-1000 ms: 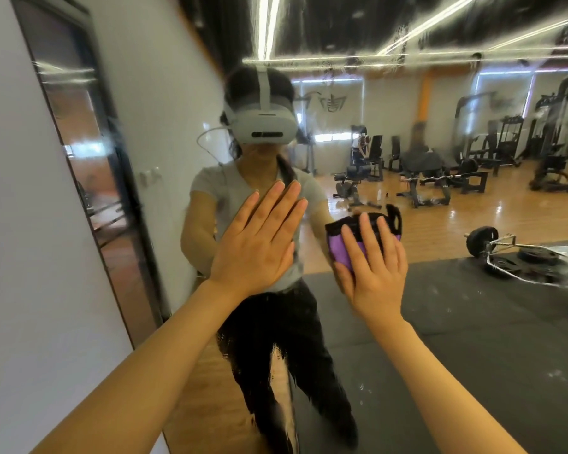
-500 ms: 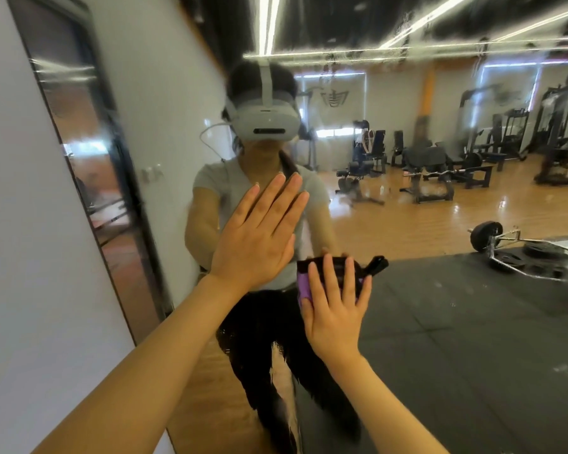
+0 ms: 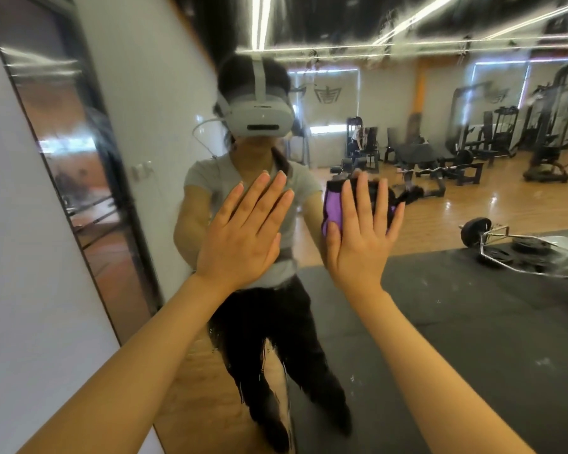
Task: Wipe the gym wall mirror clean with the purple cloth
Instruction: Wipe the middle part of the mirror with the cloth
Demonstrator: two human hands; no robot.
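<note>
the right hand is pressing the purple cloth flat against the gym wall mirror, fingers straight and spread, with the cloth's dark trim showing above and to the right of the fingertips. the left hand is lying flat and empty on the glass just beside it, fingers straight and close together, apparently bracing the body.

the cloth is sitting at about chest height of the reflected person, near the middle of the view. below the hands, streaks and drip marks are showing on the glass, and small specks are dotting the reflection of the dark floor mat to the right, so much of the wiping seems to be left.

to do this pass well, the palm should be keeping even pressure over the whole cloth, moving in overlapping strokes, and working down toward the streaked lower part. the bracing hand is likely leaving its own print, so that patch will want a wipe too.

no readable writing is showing; a dark emblem on the reflected far wall is too blurred to make out.
</note>
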